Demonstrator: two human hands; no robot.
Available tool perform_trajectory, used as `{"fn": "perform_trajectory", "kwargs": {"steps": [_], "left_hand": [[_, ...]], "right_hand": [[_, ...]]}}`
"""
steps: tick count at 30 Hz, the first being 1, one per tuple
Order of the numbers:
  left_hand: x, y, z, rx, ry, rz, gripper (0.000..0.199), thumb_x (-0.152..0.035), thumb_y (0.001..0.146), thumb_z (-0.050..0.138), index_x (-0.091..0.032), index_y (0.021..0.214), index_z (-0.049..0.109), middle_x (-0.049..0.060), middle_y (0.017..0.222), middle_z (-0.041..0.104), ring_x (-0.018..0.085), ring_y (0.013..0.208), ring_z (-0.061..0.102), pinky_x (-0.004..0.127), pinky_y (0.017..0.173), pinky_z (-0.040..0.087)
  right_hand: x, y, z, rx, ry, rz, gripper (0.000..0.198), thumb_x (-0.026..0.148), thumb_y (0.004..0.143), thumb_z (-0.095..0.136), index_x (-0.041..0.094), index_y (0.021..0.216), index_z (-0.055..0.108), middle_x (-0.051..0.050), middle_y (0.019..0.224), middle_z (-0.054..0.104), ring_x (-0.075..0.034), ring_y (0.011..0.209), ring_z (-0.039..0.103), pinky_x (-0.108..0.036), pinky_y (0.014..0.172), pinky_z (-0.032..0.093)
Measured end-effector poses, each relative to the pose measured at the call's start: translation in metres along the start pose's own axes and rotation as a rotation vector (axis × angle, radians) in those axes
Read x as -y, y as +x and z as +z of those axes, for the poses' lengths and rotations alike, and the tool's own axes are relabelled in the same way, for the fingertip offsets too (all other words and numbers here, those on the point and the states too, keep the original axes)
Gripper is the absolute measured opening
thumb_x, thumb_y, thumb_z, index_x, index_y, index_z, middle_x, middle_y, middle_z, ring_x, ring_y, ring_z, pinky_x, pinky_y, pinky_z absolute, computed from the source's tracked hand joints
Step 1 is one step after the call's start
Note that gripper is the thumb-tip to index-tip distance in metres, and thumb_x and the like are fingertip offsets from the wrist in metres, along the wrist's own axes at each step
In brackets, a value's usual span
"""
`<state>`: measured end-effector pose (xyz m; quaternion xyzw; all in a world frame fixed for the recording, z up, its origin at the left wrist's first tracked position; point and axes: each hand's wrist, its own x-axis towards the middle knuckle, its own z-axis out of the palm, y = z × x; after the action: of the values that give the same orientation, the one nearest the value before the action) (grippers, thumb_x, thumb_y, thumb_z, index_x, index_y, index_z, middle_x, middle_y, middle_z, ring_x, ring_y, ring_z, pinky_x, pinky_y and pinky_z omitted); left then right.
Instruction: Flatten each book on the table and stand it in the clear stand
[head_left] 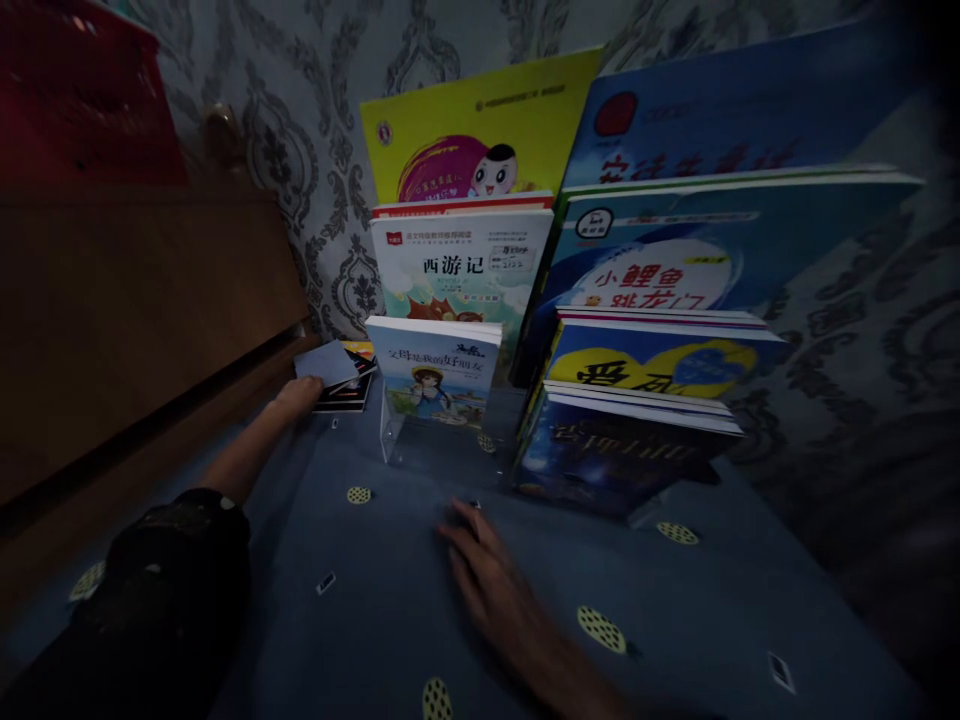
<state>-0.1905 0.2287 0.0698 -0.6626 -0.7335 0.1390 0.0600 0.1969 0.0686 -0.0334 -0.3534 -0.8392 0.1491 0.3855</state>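
Observation:
Reaching far forward on the left, my left hand [304, 393] has its fingers closed on the near edge of a pale, thin booklet [326, 366]. The booklet is tilted over a small pile of dark books [345, 398] against the wall. My right hand [487, 575] is over the blue tablecloth [360, 600], holding nothing, its fingers stretched out and slightly blurred. Beyond it stands a clear book stand [390, 440] with a small blue-and-white book [439, 375] at its front. Taller books, one white [457, 255] and one yellow-green [480, 125], rise behind it.
Right of the stand is a second row of upright books, with a dark blue book [622, 450] in front and a large blue book [750, 110] behind. A wooden cabinet [142, 310] borders the left, a red item [82, 95] on top. Patterned wallpaper [285, 150] covers the back.

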Motion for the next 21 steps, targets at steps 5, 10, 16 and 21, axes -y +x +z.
{"fn": "perform_trajectory", "kwargs": {"steps": [5, 10, 16, 21], "left_hand": [[0.000, -0.075, 0.012, 0.002, -0.013, 0.049, 0.031, -0.006, 0.095, 0.047, -0.011, 0.121, 0.063, 0.020, 0.120, 0.067, 0.028, 0.110, 0.069, 0.038, 0.093, 0.054], [-0.004, -0.190, 0.052, -0.022, -0.093, 0.169, 0.050, -0.003, 0.091, 0.037, -0.021, 0.133, 0.057, 0.015, 0.136, 0.062, 0.026, 0.115, 0.068, 0.036, 0.096, 0.054], [-0.030, -0.312, 0.103, -0.214, -0.268, 0.499, 0.087, -0.004, 0.085, 0.047, -0.029, 0.162, 0.014, 0.013, 0.155, 0.047, 0.029, 0.141, 0.048, 0.039, 0.109, 0.050], [-0.086, -0.355, 0.089, -0.234, -0.292, 0.646, 0.090, 0.003, 0.089, 0.046, -0.026, 0.163, 0.004, 0.011, 0.157, 0.045, 0.028, 0.147, 0.040, 0.039, 0.111, 0.048]], "right_hand": [[0.007, 0.004, -0.006, 0.055, -0.014, 0.000, 0.035, 0.013, 0.095, 0.045, 0.022, 0.116, 0.071, -0.015, 0.137, 0.062, -0.028, 0.126, 0.063, -0.047, 0.103, 0.057], [0.010, 0.006, -0.007, 0.114, 0.014, -0.008, 0.035, 0.013, 0.096, 0.044, 0.019, 0.118, 0.070, -0.017, 0.136, 0.062, -0.028, 0.126, 0.062, -0.048, 0.103, 0.056], [0.022, 0.004, -0.004, 0.181, 0.082, -0.018, 0.034, 0.017, 0.098, 0.045, 0.021, 0.123, 0.068, -0.014, 0.135, 0.062, -0.026, 0.126, 0.061, -0.047, 0.105, 0.055], [0.042, -0.007, -0.007, 0.206, -0.016, -0.021, 0.035, 0.022, 0.100, 0.043, 0.017, 0.128, 0.064, -0.018, 0.141, 0.056, -0.030, 0.131, 0.055, -0.052, 0.107, 0.052]]}}
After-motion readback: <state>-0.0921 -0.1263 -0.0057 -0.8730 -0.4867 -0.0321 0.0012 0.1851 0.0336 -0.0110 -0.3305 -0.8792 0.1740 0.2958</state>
